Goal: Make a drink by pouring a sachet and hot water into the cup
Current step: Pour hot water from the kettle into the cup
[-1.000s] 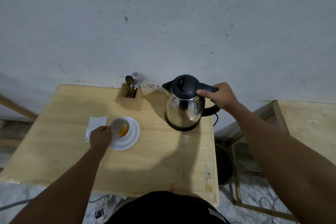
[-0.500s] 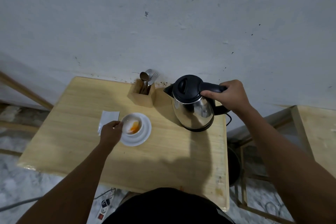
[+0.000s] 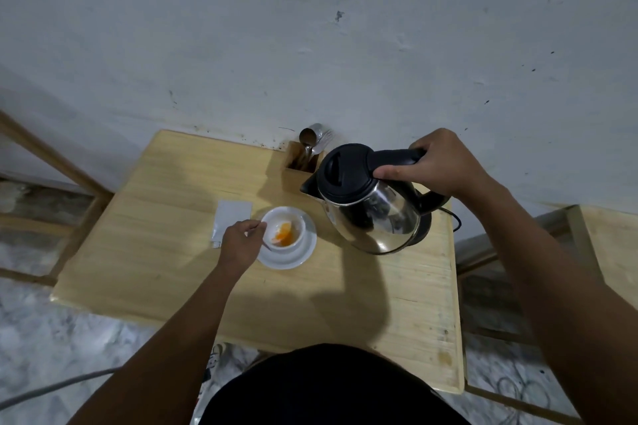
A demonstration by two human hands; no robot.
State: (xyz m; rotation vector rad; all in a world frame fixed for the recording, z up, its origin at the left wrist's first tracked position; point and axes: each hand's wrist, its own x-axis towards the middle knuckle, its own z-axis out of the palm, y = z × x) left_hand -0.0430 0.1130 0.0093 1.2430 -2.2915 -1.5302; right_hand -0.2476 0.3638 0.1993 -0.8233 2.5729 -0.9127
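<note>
A white cup [image 3: 283,225] holding orange powder stands on a white saucer [image 3: 303,252] on the wooden table [image 3: 165,252]. My left hand [image 3: 241,241] grips the cup at its left side. My right hand [image 3: 436,162] is closed on the black handle of a steel kettle [image 3: 373,207], which is lifted off the table and tilted, its spout pointing left, above and to the right of the cup. A white sachet [image 3: 231,221] lies flat just left of the saucer, partly under my left hand.
A wooden holder with spoons [image 3: 305,157] stands at the table's back edge against the wall, behind the kettle. The kettle's cord [image 3: 455,220] trails off the right edge. Another wooden frame [image 3: 583,238] stands to the right. Cables lie on the floor.
The kettle has come up off the table, moved left toward the cup and tilted. My left hand stays at the cup.
</note>
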